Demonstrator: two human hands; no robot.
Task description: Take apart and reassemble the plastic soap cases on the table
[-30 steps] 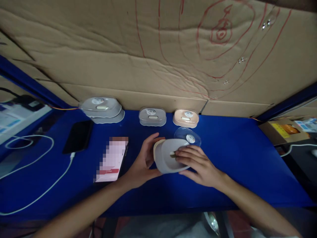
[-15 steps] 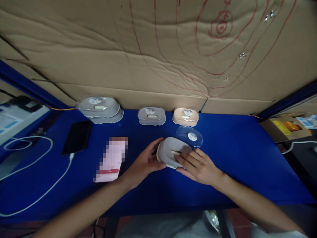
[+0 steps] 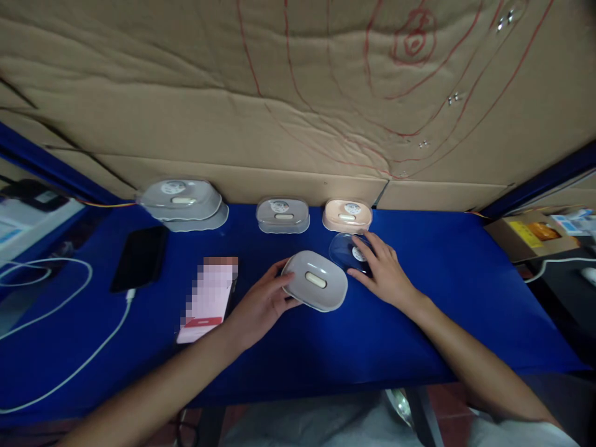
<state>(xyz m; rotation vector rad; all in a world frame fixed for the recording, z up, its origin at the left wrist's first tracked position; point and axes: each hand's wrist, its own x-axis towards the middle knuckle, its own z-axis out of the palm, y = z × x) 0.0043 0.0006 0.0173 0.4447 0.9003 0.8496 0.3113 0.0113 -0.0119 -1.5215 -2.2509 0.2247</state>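
Note:
A grey oval dish [image 3: 302, 292] with a pale insert in its middle is held by its left end in my left hand [image 3: 267, 301], thumb on top and fingers beneath. My right hand [image 3: 386, 273] is off the dish, its fingers spread over a clear plastic lid [image 3: 342, 251] with a round white label. The lid lies on the blue table just behind the dish. Whether the fingertips press on the lid is hard to tell. Behind it stand a lidded peach dish [image 3: 330, 220] and a lidded grey dish [image 3: 293, 225].
Stacked grey dishes [image 3: 198, 214] stand at the back left. A black phone [image 3: 138, 257] on a white cable and a lit phone [image 3: 212, 298] lie on the blue table [image 3: 456, 292]. Cardboard rises behind; an open box [image 3: 512, 239] is at the right.
My right hand has let go of the grey dish and moved up over the clear lid. My left hand has brought the dish slightly left, its top now more in view.

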